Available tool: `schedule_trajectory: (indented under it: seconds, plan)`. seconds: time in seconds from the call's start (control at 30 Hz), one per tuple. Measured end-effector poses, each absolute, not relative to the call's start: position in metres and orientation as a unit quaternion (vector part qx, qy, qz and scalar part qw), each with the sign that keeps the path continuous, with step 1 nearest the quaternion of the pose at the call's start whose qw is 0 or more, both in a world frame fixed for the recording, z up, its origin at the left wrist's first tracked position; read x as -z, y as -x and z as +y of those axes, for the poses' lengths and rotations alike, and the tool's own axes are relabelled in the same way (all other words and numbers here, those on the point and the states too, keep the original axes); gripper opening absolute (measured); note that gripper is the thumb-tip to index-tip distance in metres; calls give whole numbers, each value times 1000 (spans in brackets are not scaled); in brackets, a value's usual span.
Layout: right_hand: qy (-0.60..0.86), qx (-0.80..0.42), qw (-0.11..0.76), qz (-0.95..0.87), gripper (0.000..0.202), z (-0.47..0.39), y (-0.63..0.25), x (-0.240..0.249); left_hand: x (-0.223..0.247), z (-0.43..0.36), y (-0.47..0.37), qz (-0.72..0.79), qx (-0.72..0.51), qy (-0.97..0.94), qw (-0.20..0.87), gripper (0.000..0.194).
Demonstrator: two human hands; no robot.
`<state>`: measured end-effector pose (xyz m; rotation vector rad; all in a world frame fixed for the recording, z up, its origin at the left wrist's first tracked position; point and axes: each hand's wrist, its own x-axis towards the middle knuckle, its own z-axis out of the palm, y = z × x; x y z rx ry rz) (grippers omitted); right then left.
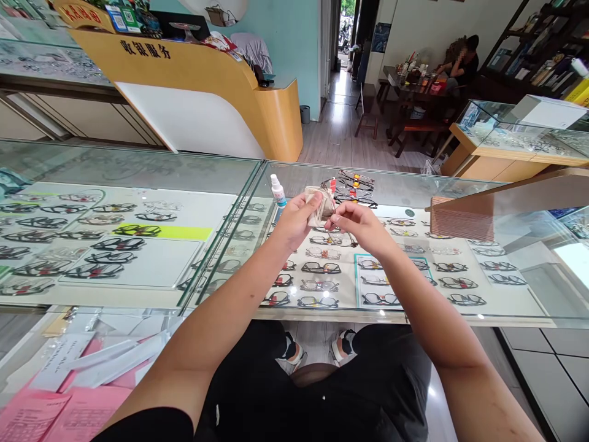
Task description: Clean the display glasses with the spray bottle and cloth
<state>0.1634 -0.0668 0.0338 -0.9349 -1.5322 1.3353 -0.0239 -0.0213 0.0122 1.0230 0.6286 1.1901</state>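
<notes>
Above the glass counter, my left hand (294, 216) grips a crumpled beige cloth (316, 215), fingers closed around it. My right hand (361, 226) is beside the cloth, its thumb and forefinger pinched on a thin-framed pair of eyeglasses (353, 240). Most of the eyeglasses is hidden by the cloth and my fingers; a slim dark temple shows below the right hand. Just left of the cloth stands a white spray bottle (278, 191) with a blue label. Behind my hands, several eyeglasses (356, 180) with red and yellow tags lie in a row on the counter top.
Rows of eyeglasses (321, 268) lie inside the glass display counter (221, 312). At right, a wooden-edged panel (506, 190) rests on the glass. Pink papers (83, 408) lie at lower left. Beyond stand a cashier desk (193, 67) and a seated person (462, 64) at a table.
</notes>
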Motion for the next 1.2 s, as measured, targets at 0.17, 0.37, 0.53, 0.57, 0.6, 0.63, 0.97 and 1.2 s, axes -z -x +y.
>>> schedule_trajectory:
  seconds: [0.17, 0.37, 0.53, 0.57, 0.6, 0.63, 0.97, 1.2]
  plan:
    - [377, -532, 423, -628, 45, -65, -161, -29, -13, -24, 22, 281, -506, -453, 678, 62]
    - [372, -548, 446, -601, 45, -64, -163, -31, -19, -27, 23, 247, -483, -476, 692, 58]
    - [373, -547, 452, -598, 45, -65, -163, -31, -19, -30, 21, 244, -497, -479, 681, 59]
    - [373, -544, 452, -601, 46, -65, -163, -30, -19, -30, 21, 246, -499, -479, 679, 58]
    - [374, -542, 450, -603, 47, -65, -162, -30, -18, -30, 21, 248, -500, -478, 678, 58]
    - [375, -540, 449, -605, 47, -65, -162, -30, -18, -30, 21, 251, -501, -477, 677, 58]
    - [385, -521, 467, -602, 49, -67, -164, -36, -11, -20, 23, 273, -519, -459, 667, 57]
    - [385, -550, 471, -573, 46, -67, -165, -36, -15, -24, 23, 244, -504, -476, 678, 55]
